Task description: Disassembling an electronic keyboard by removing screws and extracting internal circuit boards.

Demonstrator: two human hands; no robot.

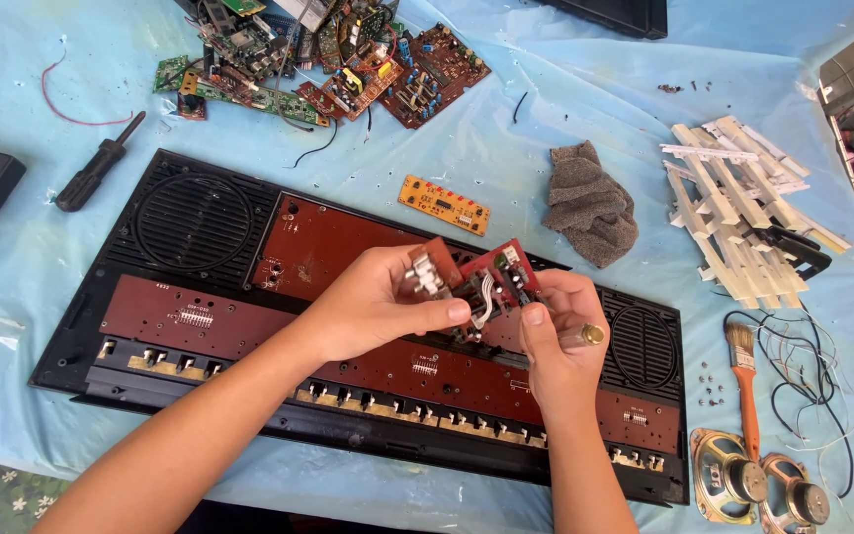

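Above the opened keyboard shell (200, 297), the left hand (368, 311) and right hand (555, 336) each pinch a small red board (506, 272), joined by thin white wires (486, 302) that may snap if pulled apart.

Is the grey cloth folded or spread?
Neither: the grey cloth lies crumpled in a heap on the blue sheet, beyond the hands.
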